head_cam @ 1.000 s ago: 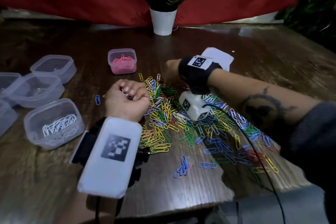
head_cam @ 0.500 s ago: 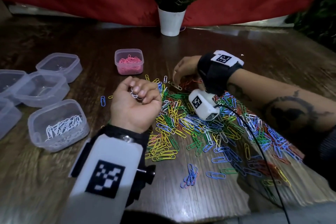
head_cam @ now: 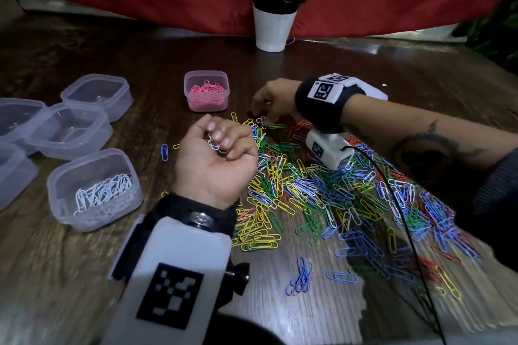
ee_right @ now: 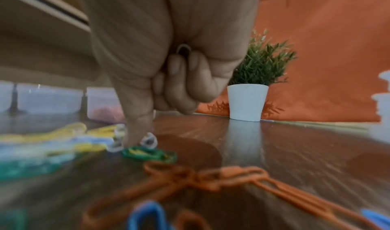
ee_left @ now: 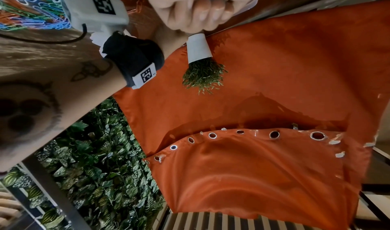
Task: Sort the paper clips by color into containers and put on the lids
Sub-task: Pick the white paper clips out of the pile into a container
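White paper clips (head_cam: 215,144) sit bunched in your left hand (head_cam: 215,161), centre of the head view, fingers curled shut around them. Your right hand (head_cam: 273,102), upper centre-right, presses a fingertip (ee_right: 135,133) on a white clip (head_cam: 262,121) at the mixed pile (head_cam: 322,193) edge; other fingers curl over another clip. Slide it clear before pinching, then empty both hands into the white-clip container (head_cam: 70,216) at lower left

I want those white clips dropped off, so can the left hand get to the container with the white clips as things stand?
Probably yes: the left hand, gripping white clips, has bare table between it and the lidless container beside it.
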Tool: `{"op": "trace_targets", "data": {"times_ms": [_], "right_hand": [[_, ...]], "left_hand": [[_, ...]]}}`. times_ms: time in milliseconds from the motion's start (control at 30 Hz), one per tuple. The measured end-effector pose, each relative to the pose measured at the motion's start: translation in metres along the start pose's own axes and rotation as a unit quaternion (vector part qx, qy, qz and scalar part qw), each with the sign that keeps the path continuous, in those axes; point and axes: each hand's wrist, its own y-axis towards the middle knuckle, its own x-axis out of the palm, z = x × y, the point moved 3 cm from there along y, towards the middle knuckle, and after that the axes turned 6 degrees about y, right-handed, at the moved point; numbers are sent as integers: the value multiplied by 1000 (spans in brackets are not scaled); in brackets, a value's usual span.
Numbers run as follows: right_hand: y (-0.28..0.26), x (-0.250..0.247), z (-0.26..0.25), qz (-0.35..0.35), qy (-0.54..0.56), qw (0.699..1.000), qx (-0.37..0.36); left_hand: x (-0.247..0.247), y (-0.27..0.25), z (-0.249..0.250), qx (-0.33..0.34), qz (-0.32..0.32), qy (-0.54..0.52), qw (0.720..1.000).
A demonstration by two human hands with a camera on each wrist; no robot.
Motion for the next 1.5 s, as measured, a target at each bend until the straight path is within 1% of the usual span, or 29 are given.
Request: {"op": "trace_targets", "data": {"times_ms": [133, 200, 233, 267, 333, 400, 433, 467, 500, 533, 600, 633, 667, 700, 767, 800, 833, 867, 933, 967, 1000, 1033, 1100, 1167, 1300, 1433, 1500], "right_hand": [[-2, 8, 8, 8, 19, 1000, 21], [-4, 12, 10, -7, 44, 998, 44], [-5, 13, 12, -4, 69, 996, 55], [-7, 11, 13, 18, 109, 992, 67], [-17, -2, 12, 91, 216, 969, 79], [-32, -24, 3, 162, 291, 942, 52], [-43, -36, -5, 183, 315, 931, 36], [-53, -45, -16, 192, 325, 926, 18], [-62, -51, -28, 185, 322, 928, -2], [-70, -52, -40, 155, 309, 938, -19], [-80, -40, -63, 48, 284, 957, -40], [-81, -34, -69, 6, 286, 957, -49], [-80, -30, -70, -2, 289, 956, -55], [-78, -32, -68, 25, 287, 956, -53], [-73, -43, -53, 136, 277, 951, -33], [-71, -47, -45, 167, 277, 946, -17], [-66, -45, -36, 171, 268, 948, -3], [-61, -39, -31, 147, 239, 960, 9], [-46, -19, -25, 75, 132, 988, 16], [-37, -8, -23, 41, 77, 996, 20], [-29, 0, -22, 24, 49, 998, 25], [-23, 6, -21, 21, 46, 998, 28], [-13, 10, -20, 27, 95, 995, 28], [-5, 11, -21, 22, 115, 993, 31], [1, 14, -20, -8, 104, 993, 54], [-8, 12, -6, 26, 173, 980, 89], [-14, 8, 1, 25, 175, 979, 97]], "left_hand": [[2, -2, 3, -1, -1, -15, 1000], [2, -2, 3, -6, 14, -30, 999], [2, -2, 2, -9, 27, -41, 999], [3, -1, 2, -8, 39, -57, 998], [1, 3, 2, 12, 46, -61, 997], [3, 5, 0, 26, 49, -11, 998], [4, 4, -2, 28, 54, 14, 998], [4, 4, -3, 30, 58, 33, 997], [5, 4, -3, 35, 56, 47, 997], [6, 4, -3, 39, 52, 59, 996], [8, 3, -3, 41, 47, 71, 996], [9, 3, -3, 40, 51, 71, 995], [9, 3, -2, 39, 57, 64, 996], [8, 2, -1, 38, 59, 43, 997], [6, 3, 5, 42, 45, -32, 998], [5, 4, 9, 46, 41, -67, 996], [3, 6, 15, 50, 44, -98, 993], [1, 8, 21, 54, 46, -126, 989], [-3, 12, 32, 51, 51, -151, 986], [-5, 14, 35, 45, 49, -143, 987], [-5, 15, 37, 40, 50, -119, 991], [-5, 15, 37, 37, 52, -83, 995], [-5, 14, 34, 36, 54, -9, 998], [-7, 14, 33, 31, 49, 26, 998], [-10, 17, 34, 29, 48, 34, 998], [-12, 16, 37, 23, 45, 21, 998], [-13, 15, 39, 22, 43, 6, 999]]}}
